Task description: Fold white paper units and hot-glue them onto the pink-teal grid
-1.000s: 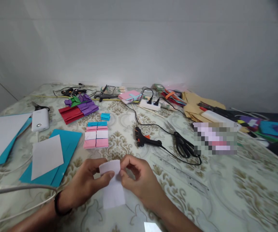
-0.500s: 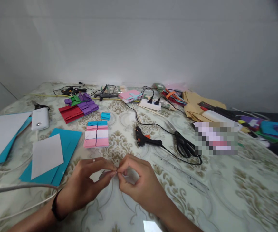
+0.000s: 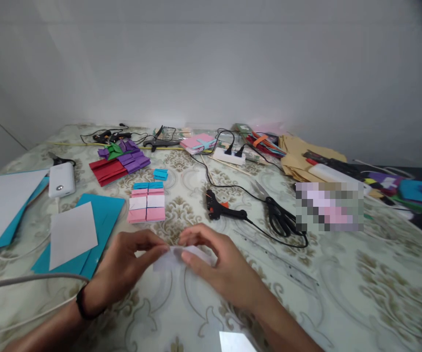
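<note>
A small piece of white paper [image 3: 166, 260] is between my hands above the table's near middle, slightly blurred. My left hand [image 3: 128, 256] pinches its left end between thumb and forefinger. Around its right part curves my right hand [image 3: 220, 261], thumb against the near side and fingers behind, partly hidden by the paper. Just beyond lie folded pink, white and blue paper strips [image 3: 146, 215] and a small folded blue piece [image 3: 160, 174]. A black glue gun [image 3: 225, 211] rests beyond my right hand, with black-handled scissors [image 3: 278, 215] beside it.
Blue sheets [image 3: 110, 215] with white paper [image 3: 73, 234] on top lie at left, near a white power bank [image 3: 61, 181]. A clear ruler [image 3: 280, 261] lies at right. Red folded paper [image 3: 106, 171] and a power strip [image 3: 229, 157] are farther back. A cable [image 3: 31, 281] crosses the left front.
My fingertips, pinched together before, have moved apart. The white paper now shows more openly between them. My right hand has shifted slightly right and its fingers have loosened.
</note>
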{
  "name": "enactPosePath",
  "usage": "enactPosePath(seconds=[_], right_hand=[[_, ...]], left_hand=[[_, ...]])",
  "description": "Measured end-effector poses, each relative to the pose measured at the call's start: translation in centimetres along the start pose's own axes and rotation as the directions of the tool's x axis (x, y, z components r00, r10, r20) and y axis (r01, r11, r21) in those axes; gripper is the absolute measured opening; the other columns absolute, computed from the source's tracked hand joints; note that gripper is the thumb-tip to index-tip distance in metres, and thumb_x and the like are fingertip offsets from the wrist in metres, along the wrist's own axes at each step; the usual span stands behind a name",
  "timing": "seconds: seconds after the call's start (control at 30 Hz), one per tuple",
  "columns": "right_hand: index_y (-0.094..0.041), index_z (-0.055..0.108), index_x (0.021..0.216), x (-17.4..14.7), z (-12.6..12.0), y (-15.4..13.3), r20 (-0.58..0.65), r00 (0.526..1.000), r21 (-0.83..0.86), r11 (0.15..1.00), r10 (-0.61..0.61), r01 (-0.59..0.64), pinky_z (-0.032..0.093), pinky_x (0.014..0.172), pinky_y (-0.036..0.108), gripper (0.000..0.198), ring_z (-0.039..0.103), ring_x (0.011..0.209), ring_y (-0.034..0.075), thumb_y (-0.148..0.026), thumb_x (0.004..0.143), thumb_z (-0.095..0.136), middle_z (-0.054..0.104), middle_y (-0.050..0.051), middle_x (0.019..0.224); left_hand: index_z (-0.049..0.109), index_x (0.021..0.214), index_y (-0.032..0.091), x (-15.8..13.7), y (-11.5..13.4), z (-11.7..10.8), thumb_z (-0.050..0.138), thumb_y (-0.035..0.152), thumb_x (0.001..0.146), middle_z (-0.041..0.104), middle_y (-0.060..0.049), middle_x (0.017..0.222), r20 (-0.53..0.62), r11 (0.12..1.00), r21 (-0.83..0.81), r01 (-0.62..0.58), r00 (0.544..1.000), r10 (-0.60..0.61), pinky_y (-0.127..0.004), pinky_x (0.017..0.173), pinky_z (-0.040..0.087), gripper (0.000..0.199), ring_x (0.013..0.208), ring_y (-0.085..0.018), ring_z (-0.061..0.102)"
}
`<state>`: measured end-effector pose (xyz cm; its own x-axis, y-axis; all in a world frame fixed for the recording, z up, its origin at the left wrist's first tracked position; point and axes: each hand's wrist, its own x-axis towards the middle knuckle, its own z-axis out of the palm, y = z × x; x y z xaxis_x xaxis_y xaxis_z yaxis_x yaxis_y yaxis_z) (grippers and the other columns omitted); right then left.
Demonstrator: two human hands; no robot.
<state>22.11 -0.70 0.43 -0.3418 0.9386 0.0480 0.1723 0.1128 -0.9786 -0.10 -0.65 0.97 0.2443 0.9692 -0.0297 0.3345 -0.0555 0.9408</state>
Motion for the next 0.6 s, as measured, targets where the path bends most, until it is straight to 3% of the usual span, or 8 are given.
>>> enactPosePath(seconds=[0.1, 0.17, 0.27, 0.4, 0.53, 0.6], right_hand=[[-0.020, 0.070, 0.103, 0.1, 0.4, 0.2, 0.039, 0.988, 0.144, 0.977, 0.153, -0.157, 0.051, 0.078, 0.031, 0.023, 0.068, 0.088, 0.021, -0.036, 0.087, 0.074, 0.075, 0.004, 0.097], [-0.018, 0.071, 0.091, 0.1, 1.1, 0.5, 0.067, 0.973, 0.174, 0.957, 0.223, -0.231, 0.049, 0.068, 0.030, 0.019, 0.065, 0.077, 0.020, -0.037, 0.087, 0.071, 0.073, 0.004, 0.086], [-0.017, 0.070, 0.080, 0.2, 1.4, 0.8, 0.005, 0.963, 0.180, 0.947, 0.270, -0.266, 0.045, 0.061, 0.028, 0.022, 0.060, 0.068, 0.018, -0.039, 0.084, 0.073, 0.068, 0.002, 0.074], [-0.019, 0.059, 0.069, 0.4, 0.6, 1.1, -0.121, 0.969, 0.151, 0.969, 0.215, -0.196, 0.044, 0.061, 0.027, 0.028, 0.055, 0.066, 0.016, -0.038, 0.080, 0.076, 0.058, -0.002, 0.067], [-0.020, 0.060, 0.076, 0.4, 0.5, 1.1, -0.063, 0.989, 0.156, 0.980, 0.132, -0.121, 0.048, 0.068, 0.029, 0.022, 0.058, 0.073, 0.017, -0.035, 0.086, 0.072, 0.059, -0.001, 0.074], [-0.020, 0.060, 0.076, 0.2, 0.7, 0.9, -0.042, 0.993, 0.137, 0.985, 0.112, -0.105, 0.050, 0.070, 0.030, 0.021, 0.060, 0.075, 0.018, -0.034, 0.088, 0.071, 0.062, 0.000, 0.076]], left_hand=[[0.074, 0.081, 0.017, 0.4, -0.4, 0.4, 0.078, 0.044, 0.088, 0.074, -0.001, 0.073, -0.129, 0.979, -0.198, 0.050, 0.989, -0.077, -0.022, 0.057, 0.048, 0.028, 0.064, -0.014, 0.063], [0.072, 0.082, 0.017, 0.4, -0.6, 0.6, 0.078, 0.045, 0.088, 0.070, 0.000, 0.074, -0.109, 0.967, -0.249, 0.057, 0.990, -0.086, -0.021, 0.056, 0.046, 0.029, 0.064, -0.014, 0.060], [0.070, 0.084, 0.016, 0.4, -0.7, 0.8, 0.077, 0.045, 0.089, 0.068, -0.001, 0.075, -0.046, 0.962, -0.261, 0.075, 0.995, -0.090, -0.022, 0.058, 0.046, 0.030, 0.066, -0.014, 0.059], [0.068, 0.082, 0.016, 0.3, -1.0, 0.9, 0.078, 0.040, 0.089, 0.066, 0.001, 0.074, 0.051, 0.966, -0.243, 0.082, 0.996, -0.072, -0.021, 0.061, 0.045, 0.026, 0.067, -0.012, 0.058], [0.072, 0.090, 0.017, 0.2, -1.3, 0.8, 0.074, 0.039, 0.094, 0.073, -0.003, 0.084, 0.202, 0.979, -0.184, 0.091, 0.978, -0.053, -0.025, 0.069, 0.051, 0.023, 0.078, -0.016, 0.066], [0.077, 0.096, 0.018, 0.2, -1.3, 0.8, 0.070, 0.041, 0.097, 0.077, -0.006, 0.093, 0.225, 0.986, -0.143, 0.083, 0.973, -0.049, -0.028, 0.077, 0.054, 0.024, 0.087, -0.021, 0.070]])
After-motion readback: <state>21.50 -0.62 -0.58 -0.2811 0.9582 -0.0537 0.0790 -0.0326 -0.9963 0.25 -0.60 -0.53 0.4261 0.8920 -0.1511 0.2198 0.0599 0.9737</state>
